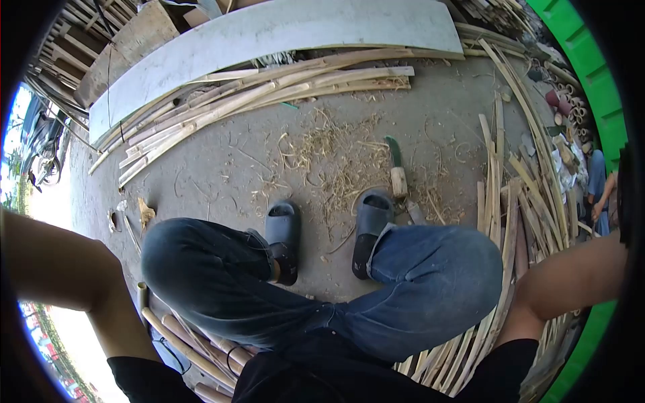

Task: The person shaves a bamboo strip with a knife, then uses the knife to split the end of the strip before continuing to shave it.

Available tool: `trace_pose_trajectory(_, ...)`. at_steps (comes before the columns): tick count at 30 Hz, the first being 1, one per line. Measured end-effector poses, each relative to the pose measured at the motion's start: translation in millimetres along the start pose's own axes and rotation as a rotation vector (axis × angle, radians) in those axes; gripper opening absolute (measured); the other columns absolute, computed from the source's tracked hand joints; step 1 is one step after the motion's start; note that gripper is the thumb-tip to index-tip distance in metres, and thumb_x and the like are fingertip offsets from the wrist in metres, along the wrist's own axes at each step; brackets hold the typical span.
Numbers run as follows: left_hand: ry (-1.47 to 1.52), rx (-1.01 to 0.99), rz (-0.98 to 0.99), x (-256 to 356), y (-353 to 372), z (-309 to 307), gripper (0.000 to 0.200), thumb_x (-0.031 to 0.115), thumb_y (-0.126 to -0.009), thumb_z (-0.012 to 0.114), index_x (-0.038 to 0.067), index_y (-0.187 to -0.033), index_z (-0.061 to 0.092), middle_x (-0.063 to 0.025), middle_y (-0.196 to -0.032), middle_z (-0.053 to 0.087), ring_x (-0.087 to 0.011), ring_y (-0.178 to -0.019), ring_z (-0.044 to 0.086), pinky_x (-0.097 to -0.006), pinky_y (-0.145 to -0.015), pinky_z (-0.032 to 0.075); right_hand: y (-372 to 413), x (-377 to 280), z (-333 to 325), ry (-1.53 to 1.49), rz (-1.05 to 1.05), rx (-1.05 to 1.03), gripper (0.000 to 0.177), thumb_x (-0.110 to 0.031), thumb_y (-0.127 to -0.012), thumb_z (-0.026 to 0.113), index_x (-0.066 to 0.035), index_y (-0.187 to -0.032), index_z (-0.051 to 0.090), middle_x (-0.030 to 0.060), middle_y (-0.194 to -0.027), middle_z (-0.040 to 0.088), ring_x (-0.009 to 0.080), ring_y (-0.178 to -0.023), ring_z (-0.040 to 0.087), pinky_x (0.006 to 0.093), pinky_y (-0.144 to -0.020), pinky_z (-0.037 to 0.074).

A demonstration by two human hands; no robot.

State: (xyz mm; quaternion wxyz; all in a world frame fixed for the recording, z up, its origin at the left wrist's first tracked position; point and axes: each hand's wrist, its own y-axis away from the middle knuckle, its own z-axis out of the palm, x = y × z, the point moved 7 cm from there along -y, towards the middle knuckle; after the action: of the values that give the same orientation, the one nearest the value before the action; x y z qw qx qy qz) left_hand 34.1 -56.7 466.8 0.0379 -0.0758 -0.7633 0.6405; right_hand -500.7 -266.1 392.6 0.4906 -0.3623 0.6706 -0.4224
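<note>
Neither of my hands shows; both bare forearms run out past the sides of the view, the left arm [60, 262] at the left edge and the right arm [571, 275] at the right edge. What they hold, if anything, is hidden. Between my slippered feet and the bamboo lies a knife [395, 164] with a dark green blade and a pale wooden handle, close to my right slipper [373, 213]. Thin curled shavings [336, 158] are scattered over the concrete floor [222, 168] around it.
Long split bamboo strips [269, 91] lie ahead beside a pale curved board [289, 33]. More strips [497, 174] are piled at the right, near a green corrugated wall [591, 60]. Another person's hand [596, 211] shows at the far right. Bamboo poles [195, 352] lie behind my left leg.
</note>
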Motion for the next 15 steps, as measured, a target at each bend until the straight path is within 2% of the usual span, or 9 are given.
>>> trace_pose_trajectory(2,0.084,-0.094,-0.135,-32,50,46,0.031,0.020,-0.100,0.053,0.002,-0.123,0.063,-0.0156,-0.119,0.068,-0.0200,-0.102,0.068,-0.0326,-0.093,0.054,65,111,65,-0.463,0.519,-0.173,0.033,-0.015,-0.100,0.056,0.001,-0.129,0.059,0.0124,-0.126,0.064,0.0189,-0.112,0.063,0.0339,-0.097,0.051)
trace_pose_trajectory(3,0.145,-0.197,-0.273,-59,90,79,0.031,0.020,-0.100,0.053,0.002,-0.123,0.063,-0.0156,-0.119,0.068,-0.0200,-0.102,0.068,-0.0326,-0.093,0.054,111,106,132,0.004,0.385,-0.326,0.025,-0.020,-0.100,0.057,0.000,-0.115,0.061,0.0077,-0.108,0.067,0.0147,-0.093,0.063,0.0290,-0.085,0.049)
trace_pose_trajectory(4,0.238,-0.322,-0.547,-84,146,122,0.028,0.013,-0.098,0.055,0.002,-0.122,0.063,-0.0132,-0.120,0.067,-0.0191,-0.101,0.067,-0.0322,-0.089,0.055,177,164,158,-0.063,0.544,-0.497,0.023,-0.007,-0.094,0.062,0.000,-0.116,0.059,0.0079,-0.109,0.066,0.0150,-0.091,0.063,0.0306,-0.083,0.050)
trace_pose_trajectory(6,0.353,-0.690,-0.934,-123,275,187,0.035,0.010,-0.093,0.061,0.002,-0.127,0.056,-0.0120,-0.119,0.066,-0.0183,-0.101,0.065,-0.0307,-0.082,0.054,308,227,187,0.246,0.804,-0.884,0.033,-0.012,-0.088,0.070,-0.002,-0.118,0.058,0.0157,-0.110,0.067,0.0175,-0.084,0.066,0.0325,-0.077,0.053)
trace_pose_trajectory(7,0.262,-0.784,-1.083,-142,335,203,0.037,0.012,-0.090,0.065,-0.001,-0.123,0.058,-0.0150,-0.114,0.069,-0.0224,-0.099,0.066,-0.0352,-0.085,0.054,366,242,193,0.283,0.880,-1.045,0.039,-0.014,-0.086,0.072,0.000,-0.118,0.057,0.0210,-0.112,0.066,0.0286,-0.092,0.068,0.0390,-0.082,0.054)
trace_pose_trajectory(8,0.184,-0.917,-1.123,-157,388,216,0.041,0.015,-0.088,0.068,-0.002,-0.123,0.058,-0.0178,-0.117,0.068,-0.0244,-0.102,0.066,-0.0376,-0.086,0.054,423,258,192,0.356,0.712,-1.167,0.049,-0.019,-0.084,0.075,0.003,-0.124,0.056,0.0270,-0.117,0.063,0.0415,-0.107,0.064,0.0479,-0.091,0.051)
trace_pose_trajectory(9,0.042,-1.079,-0.982,-163,424,231,0.041,0.016,-0.088,0.068,-0.002,-0.123,0.054,-0.0172,-0.118,0.064,-0.0251,-0.100,0.066,-0.0384,-0.083,0.054,463,261,191,0.438,0.792,-1.303,0.063,-0.027,-0.084,0.076,0.006,-0.131,0.051,0.0313,-0.122,0.060,0.0488,-0.117,0.057,0.0524,-0.100,0.047)
trace_pose_trajectory(11,0.009,-1.171,-0.612,-176,495,267,0.041,0.017,-0.088,0.069,-0.002,-0.121,0.054,-0.0190,-0.117,0.062,-0.0311,-0.101,0.065,-0.0408,-0.086,0.054,530,266,192,0.489,0.925,-1.454,0.081,-0.042,-0.083,0.077,0.006,-0.139,0.045,0.0350,-0.126,0.057,0.0510,-0.120,0.055,0.0517,-0.103,0.046)
trace_pose_trajectory(15,-0.059,-1.295,-0.658,-197,603,351,0.052,0.024,-0.092,0.068,0.005,-0.136,0.048,-0.0219,-0.133,0.053,-0.0394,-0.126,0.052,-0.0483,-0.101,0.047,560,258,222,0.546,1.066,-1.414,0.081,-0.043,-0.077,0.080,0.005,-0.134,0.049,0.0326,-0.122,0.060,0.0493,-0.117,0.057,0.0539,-0.097,0.048)
